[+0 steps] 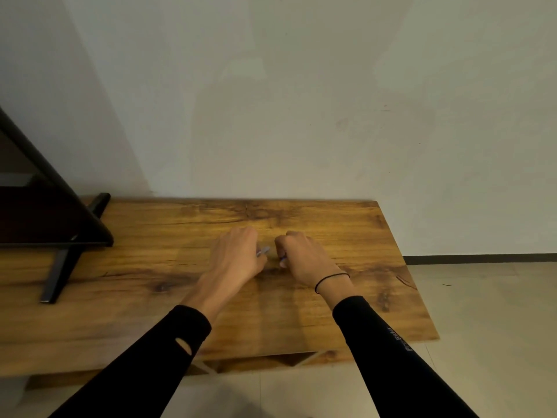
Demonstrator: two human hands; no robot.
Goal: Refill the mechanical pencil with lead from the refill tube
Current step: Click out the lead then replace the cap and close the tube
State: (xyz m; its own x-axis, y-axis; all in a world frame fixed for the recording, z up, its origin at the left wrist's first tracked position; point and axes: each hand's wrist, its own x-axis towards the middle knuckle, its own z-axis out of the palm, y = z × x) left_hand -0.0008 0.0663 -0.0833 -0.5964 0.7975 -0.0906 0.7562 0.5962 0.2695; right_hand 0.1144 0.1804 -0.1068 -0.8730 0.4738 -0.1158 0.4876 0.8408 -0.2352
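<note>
Both my hands hover close together over the middle of the wooden table [346,236]. My left hand [236,254] is closed around a thin bluish object [263,251], of which only a short tip pokes out toward the right. My right hand [304,257] is closed on another small bluish piece [282,260] near its thumb. Blur and the fingers hide most of both items, so I cannot tell which is the mechanical pencil and which is the lead refill tube. A small gap separates the two hands.
A dark monitor [45,212] on a black angled stand [60,273] takes up the table's left side. A plain wall rises behind the table. The table's right edge drops to a tiled floor [482,297].
</note>
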